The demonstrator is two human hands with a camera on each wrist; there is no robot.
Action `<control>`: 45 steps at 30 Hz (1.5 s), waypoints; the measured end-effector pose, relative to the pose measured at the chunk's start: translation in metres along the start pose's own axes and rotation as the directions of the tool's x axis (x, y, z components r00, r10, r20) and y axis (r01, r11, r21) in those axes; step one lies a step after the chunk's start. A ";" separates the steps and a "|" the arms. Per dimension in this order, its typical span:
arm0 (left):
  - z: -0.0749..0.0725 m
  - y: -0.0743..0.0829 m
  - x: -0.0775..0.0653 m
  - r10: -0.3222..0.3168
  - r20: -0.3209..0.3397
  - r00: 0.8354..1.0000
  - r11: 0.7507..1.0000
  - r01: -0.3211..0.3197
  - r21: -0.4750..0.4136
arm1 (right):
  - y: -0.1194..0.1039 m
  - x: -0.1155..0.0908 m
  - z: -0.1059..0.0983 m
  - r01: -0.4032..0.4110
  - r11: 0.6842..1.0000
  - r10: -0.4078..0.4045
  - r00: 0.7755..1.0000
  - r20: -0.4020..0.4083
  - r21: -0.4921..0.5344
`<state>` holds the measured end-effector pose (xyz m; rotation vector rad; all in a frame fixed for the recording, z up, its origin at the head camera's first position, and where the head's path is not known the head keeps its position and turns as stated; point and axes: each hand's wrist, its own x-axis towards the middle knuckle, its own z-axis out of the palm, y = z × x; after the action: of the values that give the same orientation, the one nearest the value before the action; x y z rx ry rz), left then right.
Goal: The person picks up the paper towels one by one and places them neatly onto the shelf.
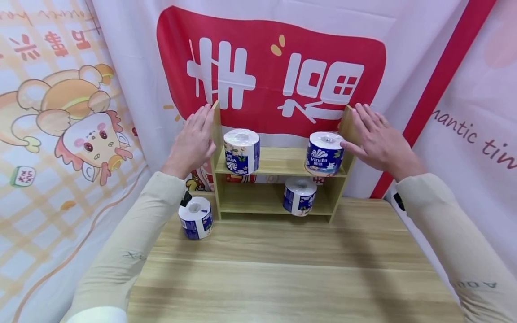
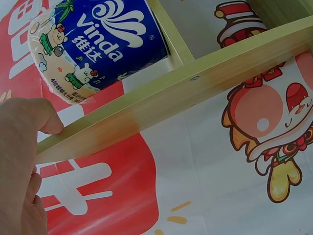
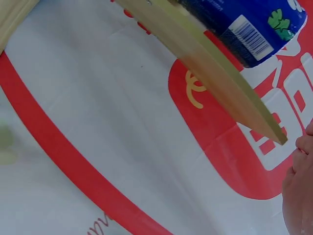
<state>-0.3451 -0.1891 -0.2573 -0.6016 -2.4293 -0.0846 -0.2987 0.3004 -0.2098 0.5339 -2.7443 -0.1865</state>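
Observation:
A small two-tier wooden shelf stands against the back cloth. My left hand lies along its left side panel, fingers straight and thumb at the front edge. Beside the top of the right side panel, my right hand has straight fingers and a spread thumb; the right wrist view shows a gap between fingers and panel. On the upper board are a left toilet roll and a right toilet roll. Another toilet roll sits on the lower board, right of its middle.
One more wrapped toilet roll stands on the wooden table, left of the shelf. Printed cloth hangs close behind the shelf, and more cloth encloses the left side.

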 end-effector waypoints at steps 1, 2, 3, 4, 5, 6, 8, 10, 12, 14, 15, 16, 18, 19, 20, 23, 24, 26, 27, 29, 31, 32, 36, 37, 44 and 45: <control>0.000 0.000 0.000 -0.002 0.005 1.000 1.000 0.002 -0.002 | 0.001 0.000 0.002 -0.005 1.000 0.005 1.000 -0.004 0.002; 0.001 0.000 0.000 -0.003 0.008 1.000 1.000 0.003 -0.004 | 0.002 0.000 0.004 -0.009 1.000 0.009 1.000 -0.007 0.002; 0.001 0.000 0.000 -0.004 0.009 1.000 1.000 0.004 -0.006 | 0.003 0.000 0.007 -0.014 1.000 0.014 1.000 -0.009 0.003; 0.002 0.001 -0.001 -0.005 0.009 1.000 1.000 0.005 -0.007 | 0.004 -0.001 0.009 -0.016 1.000 0.016 1.000 -0.011 0.005; 0.002 0.001 0.000 -0.005 0.007 1.000 1.000 0.005 -0.007 | 0.005 -0.001 0.011 -0.019 1.000 0.019 1.000 -0.013 0.004; 0.002 0.001 0.000 -0.005 0.005 1.000 1.000 0.005 -0.007 | 0.005 -0.002 0.013 -0.023 1.000 0.023 1.000 -0.014 0.005; 0.003 0.001 0.000 -0.004 0.002 1.000 1.000 0.004 -0.005 | 0.007 -0.003 0.017 -0.030 1.000 0.030 0.999 -0.013 0.002; 0.004 0.001 0.000 -0.002 0.002 1.000 1.000 0.002 -0.004 | 0.008 -0.004 0.020 -0.039 0.999 0.039 0.999 -0.013 -0.001; 0.004 0.001 0.000 0.000 0.002 1.000 1.000 0.000 -0.002 | 0.009 -0.005 0.021 -0.048 0.999 0.048 0.999 -0.015 -0.006; 0.005 0.001 0.000 0.000 0.000 1.000 1.000 0.000 -0.002 | 0.009 -0.005 0.023 -0.059 0.998 0.058 0.998 -0.019 -0.008; 0.005 0.002 0.000 0.001 0.002 1.000 1.000 -0.001 -0.002 | 0.010 -0.006 0.023 -0.064 0.998 0.063 0.998 -0.022 -0.010; 0.005 0.002 0.000 0.001 0.004 1.000 1.000 -0.001 -0.001 | 0.010 -0.006 0.024 -0.069 0.998 0.069 0.997 -0.025 -0.013; 0.005 0.002 0.000 0.003 0.008 1.000 1.000 -0.003 0.003 | 0.012 -0.008 0.025 -0.078 0.997 0.077 0.997 -0.029 -0.021; 0.004 0.003 0.000 0.002 0.013 1.000 1.000 -0.002 0.005 | 0.013 -0.009 0.026 -0.081 0.996 0.080 0.996 -0.033 -0.023; 0.004 0.003 0.000 0.004 0.018 1.000 1.000 -0.004 0.009 | 0.013 -0.010 0.026 -0.082 0.996 0.081 0.996 -0.036 -0.025; 0.002 0.003 0.000 0.014 0.022 1.000 0.999 -0.015 0.033 | 0.016 -0.011 0.027 -0.080 0.997 0.079 0.996 -0.046 -0.022; 0.000 0.003 0.000 0.019 0.022 1.000 0.999 -0.020 0.044 | 0.016 -0.011 0.027 -0.078 0.997 0.077 0.996 -0.048 -0.017; -0.003 0.003 0.001 0.028 0.026 0.999 0.997 -0.030 0.067 | 0.017 -0.010 0.026 -0.075 0.997 0.074 0.996 -0.053 -0.007; -0.004 0.002 0.001 0.032 0.029 0.999 0.996 -0.034 0.078 | 0.017 -0.009 0.026 -0.074 0.997 0.074 0.996 -0.053 -0.002; -0.008 0.002 0.002 0.039 0.042 0.998 0.995 -0.042 0.093 | 0.017 -0.009 0.025 -0.073 0.997 0.073 0.996 -0.053 0.004; -0.011 0.002 0.002 0.040 0.056 0.998 0.994 -0.045 0.099 | 0.016 -0.008 0.025 -0.072 0.997 0.072 0.996 -0.052 0.007; -0.013 0.002 0.002 0.041 0.062 0.997 0.994 -0.048 0.100 | 0.016 -0.008 0.024 -0.071 0.997 0.072 0.996 -0.050 0.008; -0.018 0.001 0.002 0.050 0.084 0.995 0.992 -0.059 0.110 | 0.016 -0.007 0.024 -0.066 0.998 0.067 0.997 -0.044 0.004; -0.019 0.001 0.002 0.052 0.090 0.995 0.991 -0.062 0.115 | 0.016 -0.007 0.024 -0.066 0.998 0.066 0.997 -0.043 0.004; -0.025 0.001 0.005 0.056 0.162 0.985 0.988 -0.078 0.130 | 0.016 -0.006 0.025 -0.064 0.998 0.064 0.997 -0.034 0.009; -0.025 0.001 0.005 0.056 0.172 0.984 0.988 -0.079 0.130 | 0.016 -0.006 0.025 -0.064 0.998 0.064 0.997 -0.032 0.009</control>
<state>-0.3339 -0.1915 -0.2342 -0.6518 -2.5479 0.1652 -0.3075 0.3189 -0.2323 0.4468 -2.7272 -0.1502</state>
